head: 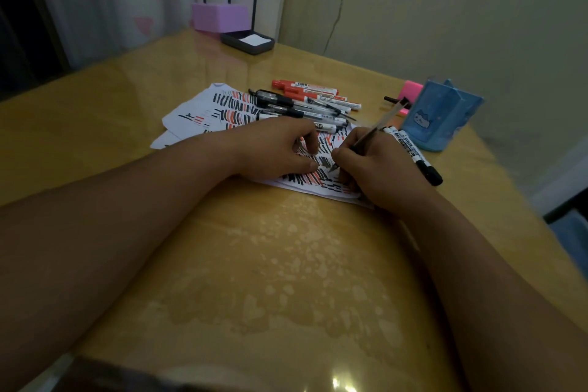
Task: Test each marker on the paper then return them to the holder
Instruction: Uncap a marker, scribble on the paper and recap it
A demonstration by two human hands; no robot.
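Note:
White paper covered in black and red strokes lies on the wooden table. My right hand grips a clear pen, its tip touching the paper near the sheet's front edge. My left hand rests on the paper just left of the tip, fingers curled; whether it holds anything is hidden. A pile of red and black markers lies behind my hands. Two black markers lie to the right of my right hand. The blue holder stands at the right.
A pink object and a black pen end sit beside the holder. A purple box and a dark tray with white paper stand at the table's far edge by the curtain. The table's right edge is close to the holder.

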